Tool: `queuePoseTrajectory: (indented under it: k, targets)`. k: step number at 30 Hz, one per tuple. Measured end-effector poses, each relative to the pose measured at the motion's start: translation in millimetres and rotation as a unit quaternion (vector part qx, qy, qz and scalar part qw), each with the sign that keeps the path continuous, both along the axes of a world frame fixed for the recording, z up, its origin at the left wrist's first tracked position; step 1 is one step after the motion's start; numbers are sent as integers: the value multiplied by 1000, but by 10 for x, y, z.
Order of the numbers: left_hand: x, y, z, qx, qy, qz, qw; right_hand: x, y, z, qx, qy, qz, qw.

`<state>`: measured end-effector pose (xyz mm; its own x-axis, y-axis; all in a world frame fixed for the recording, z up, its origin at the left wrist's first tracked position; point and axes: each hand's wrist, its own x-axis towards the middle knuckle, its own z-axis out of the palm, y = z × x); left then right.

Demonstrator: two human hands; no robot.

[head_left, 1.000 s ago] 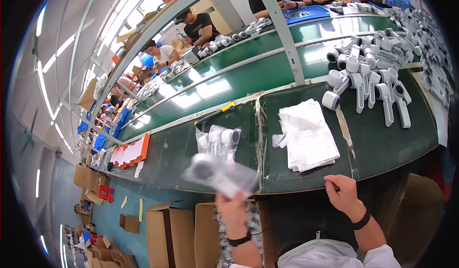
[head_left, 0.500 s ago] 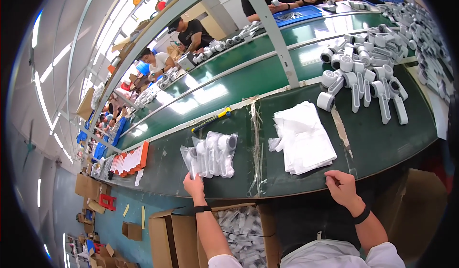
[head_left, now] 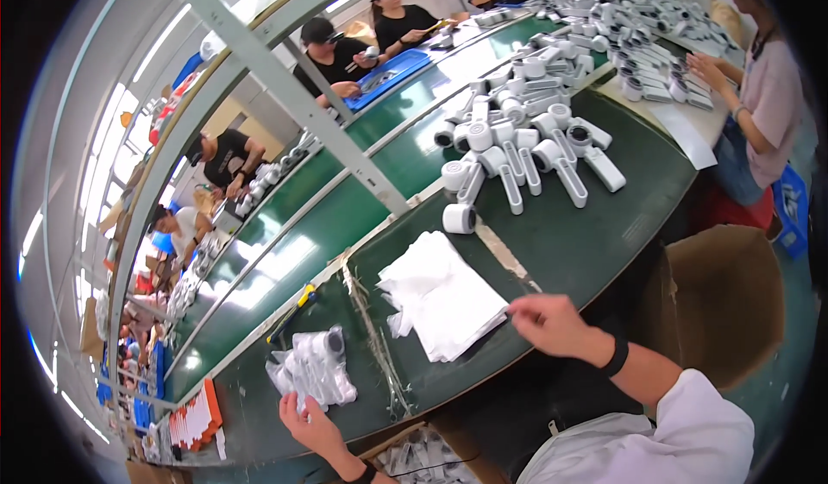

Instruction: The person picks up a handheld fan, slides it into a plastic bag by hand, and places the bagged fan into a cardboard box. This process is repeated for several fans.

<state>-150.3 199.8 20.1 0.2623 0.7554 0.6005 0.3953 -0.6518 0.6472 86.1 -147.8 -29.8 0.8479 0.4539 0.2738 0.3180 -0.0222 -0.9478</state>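
Note:
My left hand (head_left: 311, 425), its fingers apart and holding nothing, is at the table's front edge. Just beyond it lie several white handled devices in clear plastic bags (head_left: 312, 367), bunched side by side. My right hand (head_left: 559, 325) is at the right corner of a stack of thin white bags (head_left: 444, 298). Its fingers are bent together at that corner; whether a sheet is pinched between them is hidden. Past the stack, a heap of unbagged white devices (head_left: 517, 143) with round heads and grey-edged handles spreads over the dark green table (head_left: 595, 242).
A yellow-and-black tool (head_left: 293, 311) lies behind the bagged devices. Orange-and-white papers (head_left: 197, 417) are stacked at the left. An open carton (head_left: 724, 303) stands right of my arm; another box of bagged devices (head_left: 423, 458) is below the table edge. Co-workers sit across the green conveyor (head_left: 336, 225) and at right.
My view has swung to the right, bringing a co-worker at the far right into sight. My left hand has come away from the bagged devices. My right hand has reached the white stack's corner.

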Motion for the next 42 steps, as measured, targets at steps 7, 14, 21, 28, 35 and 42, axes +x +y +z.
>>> queuePoseTrajectory:
  k: [7,14,21,28,35,42]
  targets:
    - [759,-1111,115,-76,56,-274,957,1392,-529,168,-233,-298,-408,831]
    - [1524,-1491,-218,152,218,-316,911,1889,-601,-16,-419,-39,-324,847]
    - [1552,-1470,-184,143,244,-302,910,1437,-743,288,71,221,-223,947]
    - [1611,-1456,-202,118,247,-311,910,620,-657,338,293,319,44,900]
    - [1639,-1469,-145,138,264,-318,900,247,-436,248,260,315,127,904]
    - [1697,-1353,-196,38,152,-330,931,79,-318,316,222,317,135,912]
